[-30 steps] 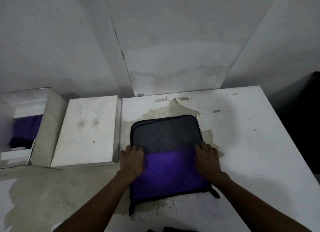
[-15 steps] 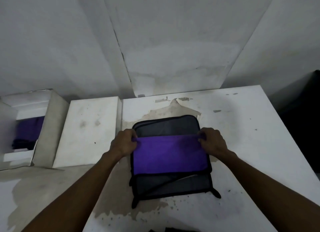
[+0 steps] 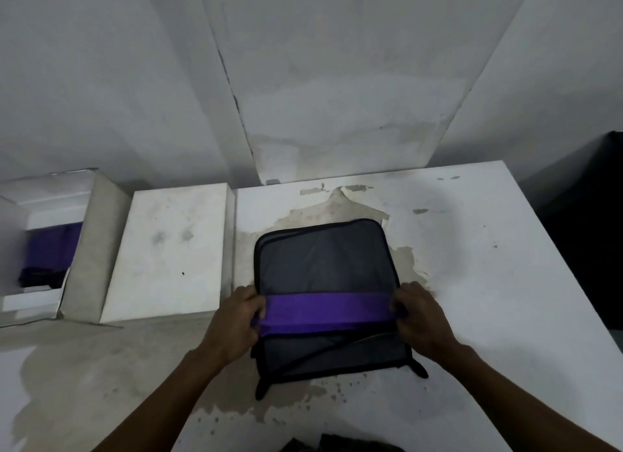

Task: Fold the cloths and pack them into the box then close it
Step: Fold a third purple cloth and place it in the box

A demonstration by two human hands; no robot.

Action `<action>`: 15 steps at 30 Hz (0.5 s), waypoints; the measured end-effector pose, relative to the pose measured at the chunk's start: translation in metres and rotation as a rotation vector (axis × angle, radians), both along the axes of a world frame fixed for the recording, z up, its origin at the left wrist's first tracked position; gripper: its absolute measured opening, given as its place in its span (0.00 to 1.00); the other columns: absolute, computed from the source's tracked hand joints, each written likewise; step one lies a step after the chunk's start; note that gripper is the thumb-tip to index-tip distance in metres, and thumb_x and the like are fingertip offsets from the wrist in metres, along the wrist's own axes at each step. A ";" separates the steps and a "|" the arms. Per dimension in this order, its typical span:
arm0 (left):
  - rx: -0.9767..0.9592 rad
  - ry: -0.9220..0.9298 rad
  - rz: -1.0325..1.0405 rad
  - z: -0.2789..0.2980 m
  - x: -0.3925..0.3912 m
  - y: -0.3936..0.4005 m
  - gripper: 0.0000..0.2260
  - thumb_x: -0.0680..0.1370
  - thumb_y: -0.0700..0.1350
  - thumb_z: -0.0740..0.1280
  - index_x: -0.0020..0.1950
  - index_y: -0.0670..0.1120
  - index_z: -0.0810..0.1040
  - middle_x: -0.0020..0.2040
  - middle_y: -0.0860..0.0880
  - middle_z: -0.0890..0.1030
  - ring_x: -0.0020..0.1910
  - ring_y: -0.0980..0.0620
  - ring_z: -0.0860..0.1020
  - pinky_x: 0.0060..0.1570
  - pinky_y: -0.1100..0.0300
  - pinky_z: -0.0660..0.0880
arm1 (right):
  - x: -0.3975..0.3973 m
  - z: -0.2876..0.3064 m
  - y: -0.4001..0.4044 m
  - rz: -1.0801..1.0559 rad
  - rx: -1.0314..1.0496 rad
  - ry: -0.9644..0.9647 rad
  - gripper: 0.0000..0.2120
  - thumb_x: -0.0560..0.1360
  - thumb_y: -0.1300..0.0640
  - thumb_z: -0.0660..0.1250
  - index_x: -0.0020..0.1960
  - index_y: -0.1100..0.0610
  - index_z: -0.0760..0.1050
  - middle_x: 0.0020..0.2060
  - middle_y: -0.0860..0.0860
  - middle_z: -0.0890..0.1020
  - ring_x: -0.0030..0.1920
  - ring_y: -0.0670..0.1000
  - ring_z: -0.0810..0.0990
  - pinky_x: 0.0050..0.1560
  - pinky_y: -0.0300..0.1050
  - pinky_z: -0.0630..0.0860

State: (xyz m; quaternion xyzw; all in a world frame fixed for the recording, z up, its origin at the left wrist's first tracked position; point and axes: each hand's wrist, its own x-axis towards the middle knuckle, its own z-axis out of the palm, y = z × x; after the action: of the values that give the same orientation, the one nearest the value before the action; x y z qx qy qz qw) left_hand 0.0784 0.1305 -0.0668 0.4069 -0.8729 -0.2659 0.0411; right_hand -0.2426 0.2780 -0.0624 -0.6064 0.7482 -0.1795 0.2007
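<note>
A flat grey mesh cloth pouch with black trim (image 3: 323,259) lies in the middle of the white table (image 3: 472,266). Its purple flap (image 3: 328,311) is lifted off the near half and shows as a narrow band across the middle. My left hand (image 3: 236,320) pinches the flap's left end and my right hand (image 3: 421,316) pinches its right end. An open white box (image 3: 50,249) stands at the far left with purple and dark cloth (image 3: 54,249) inside. Its lid (image 3: 168,252) lies flat beside it.
The wall rises close behind the table. The table's right edge drops off beside a dark object (image 3: 586,232). More dark cloth (image 3: 340,443) pokes in at the bottom edge. The tabletop paint is peeled and stained around the pouch.
Both hands went from pressing flat on the purple flap to gripping its ends and lifting it up and back, uncovering the grey mesh of the pouch's near half.
</note>
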 end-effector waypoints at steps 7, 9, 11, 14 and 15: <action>-0.115 -0.070 -0.078 -0.017 0.011 0.029 0.17 0.57 0.31 0.70 0.36 0.50 0.72 0.43 0.49 0.77 0.42 0.50 0.73 0.32 0.61 0.70 | 0.007 -0.013 0.018 0.015 0.019 0.115 0.15 0.60 0.74 0.71 0.35 0.56 0.74 0.37 0.53 0.79 0.39 0.53 0.75 0.35 0.28 0.58; -0.136 -0.064 -0.078 -0.017 0.010 0.034 0.15 0.57 0.31 0.71 0.35 0.49 0.75 0.43 0.48 0.78 0.42 0.51 0.73 0.33 0.62 0.70 | 0.009 -0.014 0.022 0.008 0.018 0.130 0.15 0.59 0.74 0.72 0.36 0.56 0.75 0.38 0.53 0.80 0.40 0.53 0.76 0.35 0.28 0.58; -0.136 -0.063 -0.074 -0.019 0.010 0.035 0.14 0.57 0.32 0.71 0.36 0.48 0.76 0.45 0.48 0.78 0.44 0.50 0.73 0.35 0.62 0.71 | 0.010 -0.015 0.025 0.003 0.040 0.138 0.15 0.58 0.73 0.73 0.38 0.56 0.76 0.39 0.52 0.80 0.41 0.53 0.76 0.35 0.30 0.61; -0.131 -0.108 -0.087 -0.021 0.013 0.034 0.12 0.56 0.34 0.68 0.35 0.47 0.77 0.45 0.47 0.78 0.44 0.49 0.74 0.35 0.60 0.72 | 0.011 -0.017 0.027 0.011 0.065 0.146 0.18 0.54 0.72 0.74 0.38 0.55 0.78 0.39 0.51 0.80 0.42 0.53 0.76 0.35 0.32 0.61; -0.128 -0.132 -0.090 -0.021 0.013 0.033 0.12 0.55 0.34 0.68 0.35 0.47 0.78 0.44 0.47 0.78 0.43 0.48 0.75 0.34 0.60 0.71 | 0.011 -0.017 0.027 0.006 0.063 0.149 0.18 0.53 0.72 0.74 0.37 0.55 0.78 0.39 0.51 0.81 0.41 0.54 0.77 0.35 0.31 0.60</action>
State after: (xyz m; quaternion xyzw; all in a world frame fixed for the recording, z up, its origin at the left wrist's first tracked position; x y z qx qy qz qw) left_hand 0.0913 0.1637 -0.0875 0.3803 -0.9065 -0.1836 -0.0026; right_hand -0.2317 0.3052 -0.0794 -0.6136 0.7646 -0.1095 0.1641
